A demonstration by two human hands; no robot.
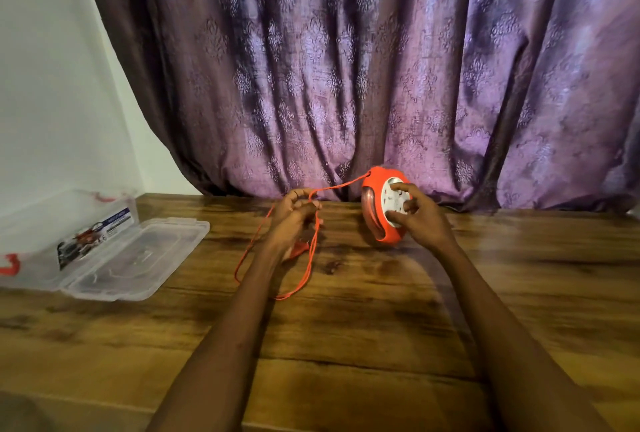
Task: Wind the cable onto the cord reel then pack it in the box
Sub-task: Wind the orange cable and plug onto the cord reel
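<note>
Fingers curl on reel; left hand pinches cable.

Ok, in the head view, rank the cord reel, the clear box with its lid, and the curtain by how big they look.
1. curtain, by far the largest, filling the background.
2. clear box with its lid open flat beside it.
3. cord reel, smallest, held by the right hand.
</note>
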